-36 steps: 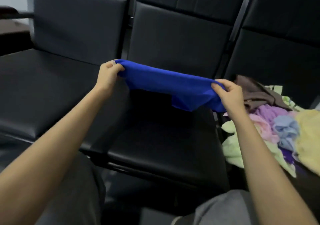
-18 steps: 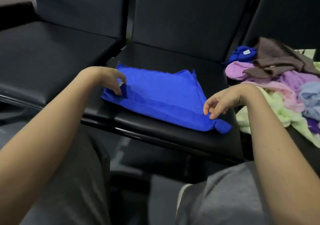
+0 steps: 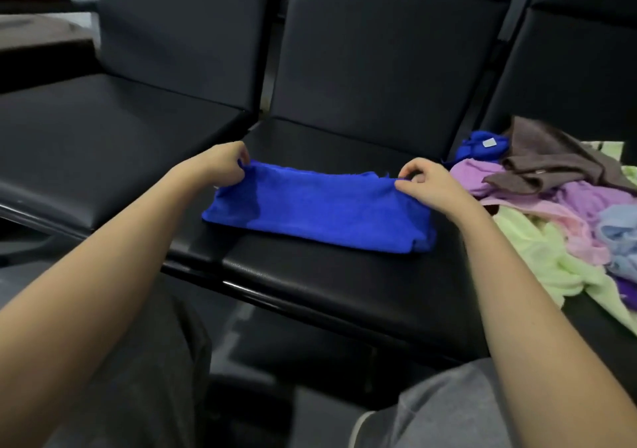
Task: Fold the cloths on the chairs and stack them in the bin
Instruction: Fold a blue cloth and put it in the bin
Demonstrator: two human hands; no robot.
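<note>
Black leatherette was seen on a row of padded chairs, with the leftmost seat (image 3: 103, 130) lying at the left of the view. Just to its right, the left hand (image 3: 224, 163) was held at the far left corner of a bright blue terry cloth (image 3: 320, 209), and that corner was pinched between thumb and curled fingers. The blue cloth was laid on the middle black chair seat (image 3: 327, 275) as a long band, already doubled over, with its far edge gripped at both ends. Its far right corner was pinched by the right hand (image 3: 424, 182), thumb against forefinger, the other fingers loosely curled. Further right, a loose heap of unfolded cloths (image 3: 551, 206) in brown, lilac, pink, pale green, pale blue and a second deep blue was piled on the right-hand seat.

The task was judged to be at an early stage. One cloth was partly folded, with at least one more fold probably wanted, and the whole heap was left to be done. No bin was shown, so what was stacked in it, if anything, could not be told.
</note>
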